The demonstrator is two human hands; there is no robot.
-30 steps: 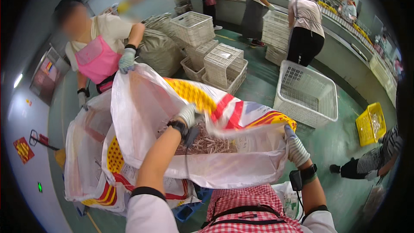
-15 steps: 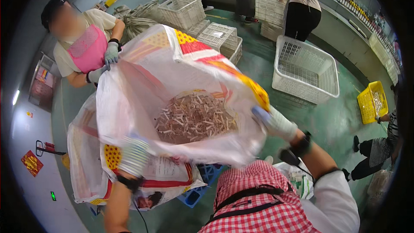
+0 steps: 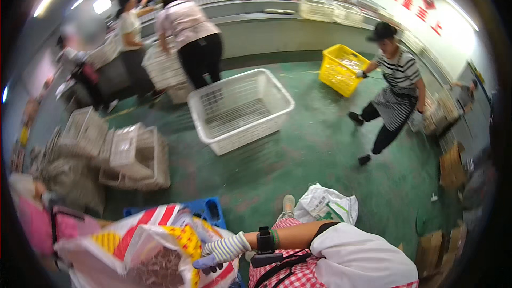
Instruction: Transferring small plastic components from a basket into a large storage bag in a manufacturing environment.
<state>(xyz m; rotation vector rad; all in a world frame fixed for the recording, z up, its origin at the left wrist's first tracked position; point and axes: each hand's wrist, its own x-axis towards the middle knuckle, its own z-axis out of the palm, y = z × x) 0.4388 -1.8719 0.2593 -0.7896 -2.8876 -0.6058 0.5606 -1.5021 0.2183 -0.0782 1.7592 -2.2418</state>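
At the lower left bulges a large white woven plastic sack (image 3: 144,234) with red and yellow printing. Its mouth faces up, and a heap of small brownish pieces (image 3: 160,269) shows inside, blurred. My right hand (image 3: 226,249), in a striped knit glove with purple-coated fingers, is closed on the sack's right rim. My left hand lies outside the picture. Beyond the sack, at the left edge, a co-worker in a pink apron (image 3: 34,229) is partly cut off; what that person's hands do is hard to make out.
A blue pallet (image 3: 210,210) lies under the sack. A large white crate (image 3: 245,136) stands ahead, with stacked crates (image 3: 133,152) to its left. A striped-shirted co-worker (image 3: 400,74) grips a yellow basket (image 3: 338,72) at right. A white bag (image 3: 330,208) lies by my foot.
The view has swung right and up, so the sack now sits at the lower left. My left hand has left the picture. My right hand stays on the sack's rim.
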